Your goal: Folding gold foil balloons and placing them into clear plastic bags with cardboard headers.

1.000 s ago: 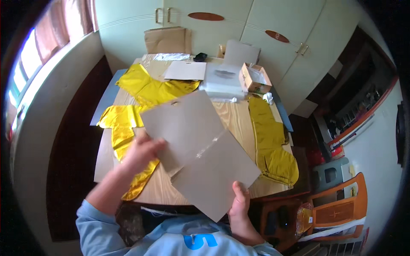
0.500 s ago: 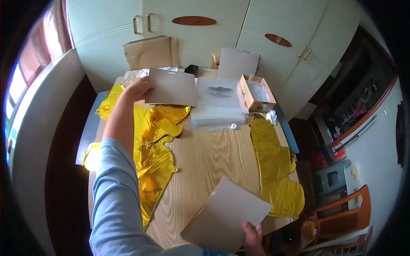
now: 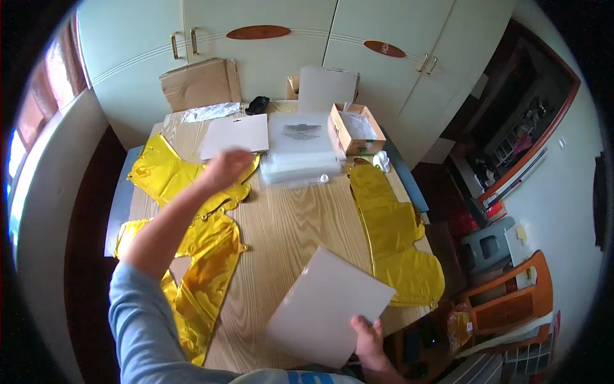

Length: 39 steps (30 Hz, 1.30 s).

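My right hand (image 3: 369, 338) grips the lower right corner of a flat grey-beige cardboard stack (image 3: 330, 303), its thumb on top. The stack is tilted over the table's near edge. Above the table's middle left is my left hand (image 3: 228, 168), smeared by motion, so its fingers cannot be made out. Just beyond it a pale cardboard sheet (image 3: 235, 136) with a small hanging hole lies flat near the back. Shiny yellow foil balloons (image 3: 208, 246) are spread flat beneath my left forearm. Another yellow foil balloon (image 3: 394, 237) lies along the right side.
Clear plastic bags (image 3: 300, 165) lie in a pile at the back middle. Beside them stands an open box (image 3: 355, 132) with plastic inside. A white ribbon roll (image 3: 381, 160) sits near it. Folded brown cardboard (image 3: 201, 84) leans on the cabinet. A wooden chair (image 3: 511, 304) stands right.
My left hand has let go of the cardboard sheet at the back of the table and drawn nearer to me. My right hand still holds the stack. The view has shifted slightly.
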Each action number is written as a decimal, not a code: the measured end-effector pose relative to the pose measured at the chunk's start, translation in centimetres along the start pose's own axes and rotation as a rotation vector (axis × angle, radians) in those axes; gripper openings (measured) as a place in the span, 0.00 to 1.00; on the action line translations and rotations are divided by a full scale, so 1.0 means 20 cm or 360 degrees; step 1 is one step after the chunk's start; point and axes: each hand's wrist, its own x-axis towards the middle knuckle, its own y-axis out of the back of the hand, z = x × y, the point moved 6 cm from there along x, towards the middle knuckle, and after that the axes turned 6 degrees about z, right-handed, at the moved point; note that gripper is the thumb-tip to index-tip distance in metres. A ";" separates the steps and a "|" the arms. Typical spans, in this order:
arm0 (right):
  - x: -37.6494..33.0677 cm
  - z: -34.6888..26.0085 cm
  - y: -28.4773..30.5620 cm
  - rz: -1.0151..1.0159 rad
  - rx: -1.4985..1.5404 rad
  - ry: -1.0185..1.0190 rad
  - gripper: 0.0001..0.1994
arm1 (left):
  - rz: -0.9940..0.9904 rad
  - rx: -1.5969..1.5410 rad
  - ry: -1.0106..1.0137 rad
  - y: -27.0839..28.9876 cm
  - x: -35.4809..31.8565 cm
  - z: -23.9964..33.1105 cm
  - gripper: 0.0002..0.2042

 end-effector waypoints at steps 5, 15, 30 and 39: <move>-0.02 0.02 0.05 -0.0008 0.0136 0.0208 0.23 | -0.0956 -0.1061 0.0974 -0.23 -0.80 1.00 0.17; -0.43 -0.05 -0.01 -0.0480 0.0099 0.0226 0.17 | -0.0519 -0.1222 0.1052 -0.10 -1.50 1.33 0.15; -0.71 0.27 0.23 -0.0620 0.0375 -0.0370 0.24 | -0.0409 -0.2169 0.1519 -0.24 -2.07 1.44 0.12; -0.73 0.32 0.26 -0.0641 0.0421 -0.0483 0.35 | -0.0429 -0.2481 0.1498 -0.30 -2.14 1.43 0.12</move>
